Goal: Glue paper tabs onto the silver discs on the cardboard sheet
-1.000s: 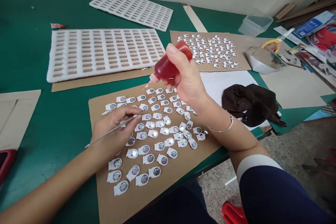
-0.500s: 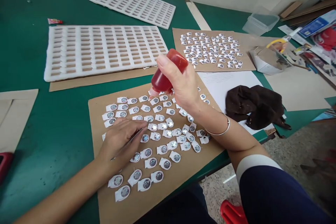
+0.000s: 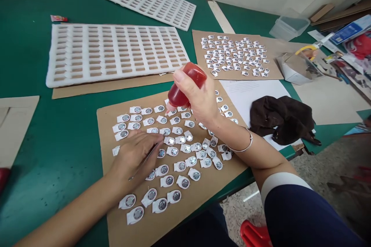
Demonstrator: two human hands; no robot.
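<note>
My right hand (image 3: 199, 94) is wrapped round a red squeeze bottle (image 3: 185, 85), tilted with its pale nozzle pointing down and left. The tip is close above the white tabs with round silvery metal pieces (image 3: 161, 119); whether it touches one I cannot tell. Closed over the near part of the brown cardboard sheet (image 3: 124, 231), my left hand (image 3: 136, 150) grips a thin metal tool (image 3: 145, 161), probably tweezers, whose tip is hidden by the fingers. Many more such tabs lie in loose rows around both hands.
Two white slotted foam trays (image 3: 116, 52) lie at the back left. A second cardboard sheet with similar tabs (image 3: 232, 56) is behind my right hand. On the right are a dark cloth (image 3: 281, 117), a white paper, a small box (image 3: 298, 67) with yellow-handled scissors, and a clear container (image 3: 290, 25).
The red bottle has lowered slightly toward the tabs, its nozzle still down and left. My left hand stays in nearly the same place with the metal tool. The view has shifted a little.
</note>
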